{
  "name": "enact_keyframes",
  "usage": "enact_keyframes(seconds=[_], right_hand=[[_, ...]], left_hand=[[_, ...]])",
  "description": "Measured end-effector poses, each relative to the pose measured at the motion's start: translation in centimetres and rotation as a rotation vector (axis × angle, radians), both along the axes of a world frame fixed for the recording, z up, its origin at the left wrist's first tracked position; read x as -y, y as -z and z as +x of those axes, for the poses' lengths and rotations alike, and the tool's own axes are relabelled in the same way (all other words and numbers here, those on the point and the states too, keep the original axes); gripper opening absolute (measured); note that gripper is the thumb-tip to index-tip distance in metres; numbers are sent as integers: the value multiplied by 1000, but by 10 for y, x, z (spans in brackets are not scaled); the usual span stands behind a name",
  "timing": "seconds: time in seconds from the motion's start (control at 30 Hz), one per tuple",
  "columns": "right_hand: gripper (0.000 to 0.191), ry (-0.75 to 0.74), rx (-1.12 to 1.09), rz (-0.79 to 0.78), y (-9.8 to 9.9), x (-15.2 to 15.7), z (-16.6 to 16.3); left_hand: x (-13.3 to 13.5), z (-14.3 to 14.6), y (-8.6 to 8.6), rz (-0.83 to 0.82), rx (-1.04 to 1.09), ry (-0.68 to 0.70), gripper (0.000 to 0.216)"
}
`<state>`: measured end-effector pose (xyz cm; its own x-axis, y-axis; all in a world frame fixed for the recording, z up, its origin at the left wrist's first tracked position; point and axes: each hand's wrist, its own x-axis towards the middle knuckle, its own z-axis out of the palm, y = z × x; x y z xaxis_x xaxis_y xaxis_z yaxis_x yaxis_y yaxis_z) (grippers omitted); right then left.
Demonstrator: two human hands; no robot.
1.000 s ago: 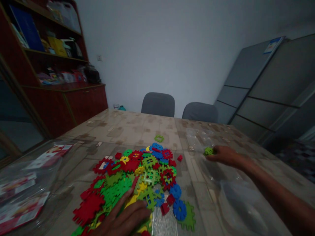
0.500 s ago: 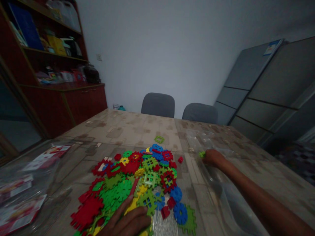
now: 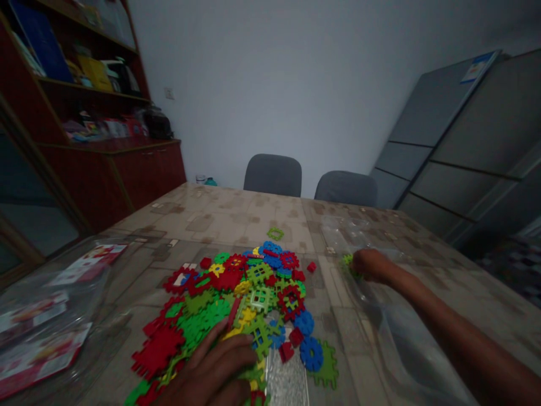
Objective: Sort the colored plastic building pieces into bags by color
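A heap of red, green, blue and yellow plastic building pieces [image 3: 228, 282], shaped like cogs, windows and squares, covers the middle of the table. My left hand [image 3: 215, 369] lies on the near side of this heap, its fingers slightly bent and apart, touching pieces near a thin red strip [image 3: 234, 313]. Over on the right, my right hand [image 3: 371, 266] is closed on a light green piece [image 3: 347, 260], which sticks out past the fingertips. The hand is at a clear plastic tray [image 3: 363, 299]; most of the piece is hidden by the fingers.
A larger clear plastic container [image 3: 391, 344] stands below my right forearm. Clear packaging with printed cards [image 3: 46, 355] lies at the left. One green ring piece [image 3: 275, 233] sits beyond the heap. Two grey chairs [image 3: 273, 176] stand behind the table, with a cabinet [image 3: 147, 175] at the left.
The camera view has shifted slightly. My right hand stays closed on the green piece, which is a little lower at the tray. My left hand has shifted slightly over the heap.
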<state>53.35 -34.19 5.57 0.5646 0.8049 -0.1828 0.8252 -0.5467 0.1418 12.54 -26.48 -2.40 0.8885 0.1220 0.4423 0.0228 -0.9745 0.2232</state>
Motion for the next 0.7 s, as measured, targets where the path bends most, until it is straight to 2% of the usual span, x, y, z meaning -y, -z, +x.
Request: enact_keyframes(seconds=[0.03, 0.1, 0.2, 0.27, 0.3, 0.33, 0.43, 0.5, 0.57, 0.63, 0.7], right_hand=[[18, -8, -1, 29, -6, 2, -8], [22, -45, 0, 107, -18, 11, -33], [26, -212, -144, 226, -27, 32, -91], [19, -399, -538, 335, -21, 45, -135], [11, -434, -677, 349, -14, 51, -155], [4, -468, -775, 340, -6, 55, -172], [13, -551, -855, 278, 15, 60, -198], [13, -558, -784, 288, 16, 60, -192], [12, -535, -655, 321, 5, 61, -167], [15, -468, -458, 360, -11, 64, -125], [17, -375, -268, 427, -23, 69, -75]], left_hand=[[-1, -2, -1, 9, 7, 14, 25], [-2, -4, -4, 21, 38, 39, 28], [-1, 0, -9, 29, 72, 30, 40], [3, 6, -13, 40, 100, 17, 42], [6, 10, -15, 43, 103, 8, 39], [8, 15, -17, 45, 109, 4, 34], [15, 24, -25, 75, 106, 33, 18], [15, 26, -30, 102, 93, 58, 21], [11, 22, -35, 102, 75, 37, 42], [1, 12, -40, 82, 47, -29, 57], [-15, -1, -45, 50, 1, -127, 50]])
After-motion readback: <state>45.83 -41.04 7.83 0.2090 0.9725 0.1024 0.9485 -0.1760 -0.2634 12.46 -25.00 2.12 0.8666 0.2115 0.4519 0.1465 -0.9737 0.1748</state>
